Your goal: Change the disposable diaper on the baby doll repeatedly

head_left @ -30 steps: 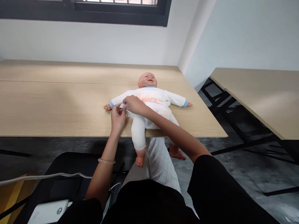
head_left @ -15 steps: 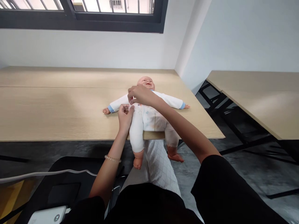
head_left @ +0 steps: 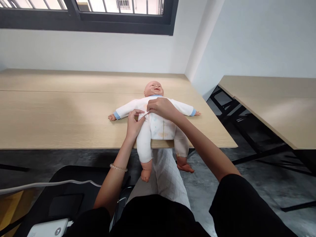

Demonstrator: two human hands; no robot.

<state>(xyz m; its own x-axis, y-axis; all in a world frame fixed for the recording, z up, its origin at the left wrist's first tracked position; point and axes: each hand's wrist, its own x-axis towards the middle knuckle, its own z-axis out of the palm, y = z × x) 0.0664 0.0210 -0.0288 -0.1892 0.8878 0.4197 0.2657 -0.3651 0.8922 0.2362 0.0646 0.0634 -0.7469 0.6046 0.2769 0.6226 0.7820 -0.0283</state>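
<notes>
A baby doll [head_left: 153,89] in a white top with blue cuffs lies on its back, its lower legs hanging past the table's front edge. Around its hips is a white diaper [head_left: 161,128] with pale prints and a line down the front. My left hand [head_left: 134,124] is at the diaper's left side, thumb and fingers closed on its edge by the doll's hip. Over the doll's belly, my right hand [head_left: 161,108] pinches the diaper's side tab, drawn out from that hip. My right fingers partly hide the diaper's upper edge.
The doll lies on a light wooden table [head_left: 61,121] against the wall. A second table [head_left: 276,105] stands to the right across a gap. Below left are a black chair [head_left: 74,174], a white cable [head_left: 49,183] and a white power bank [head_left: 48,228].
My right hand has moved right and slightly down from the doll's hip to its belly, drawing the tab across. My left hand has shifted slightly right. The doll's face and chest show more.
</notes>
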